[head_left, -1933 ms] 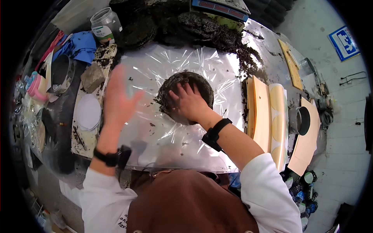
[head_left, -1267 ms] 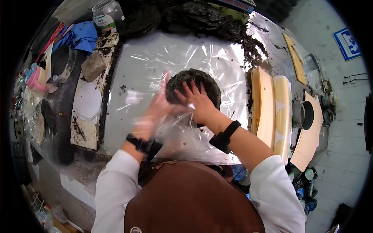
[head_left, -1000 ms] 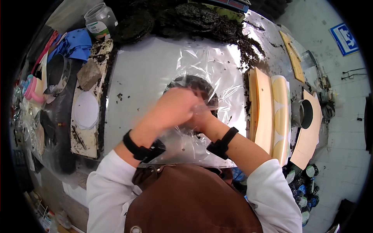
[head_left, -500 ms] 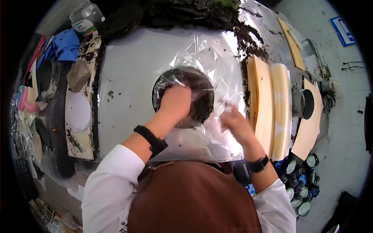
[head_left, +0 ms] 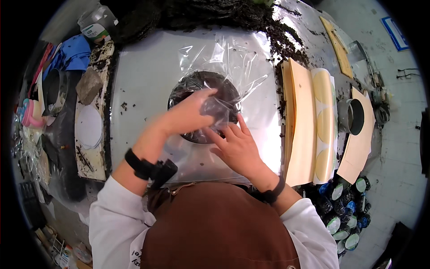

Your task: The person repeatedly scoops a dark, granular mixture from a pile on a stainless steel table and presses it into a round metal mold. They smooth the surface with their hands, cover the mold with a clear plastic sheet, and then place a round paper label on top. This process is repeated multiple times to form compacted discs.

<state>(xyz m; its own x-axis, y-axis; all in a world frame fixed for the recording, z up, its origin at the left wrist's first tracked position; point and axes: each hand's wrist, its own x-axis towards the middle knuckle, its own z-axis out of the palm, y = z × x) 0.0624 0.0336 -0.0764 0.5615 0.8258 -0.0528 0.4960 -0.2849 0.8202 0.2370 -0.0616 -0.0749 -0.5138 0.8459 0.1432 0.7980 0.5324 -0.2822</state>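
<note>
A round dark mass [head_left: 179, 92] lies on the pale work surface, with clear plastic film [head_left: 224, 58] draped over it and spreading crumpled beyond its far and right sides. My left hand [head_left: 190, 110] reaches over the mass from the left, thumb and fingers apart, with film showing between them. Close beside it, my right hand [head_left: 239, 150] has its fingers spread at the near right edge of the film. The fingertips of both hands are close together over the mass. Whether a ring surrounds the mass is hard to make out under the film.
Dark, wet-looking leafy material [head_left: 201, 15] is heaped at the back. On the right lie tan sheets [head_left: 300, 125], a strip of round labels [head_left: 324, 125] and a metal ring [head_left: 351, 116]. White paper discs [head_left: 89, 127] and a stone block [head_left: 89, 86] rest on a board at left.
My right hand has moved left from the film's right side to the mass. My left hand has come out of the middle, its fingers spreading. The film has shifted and its folds have changed.
</note>
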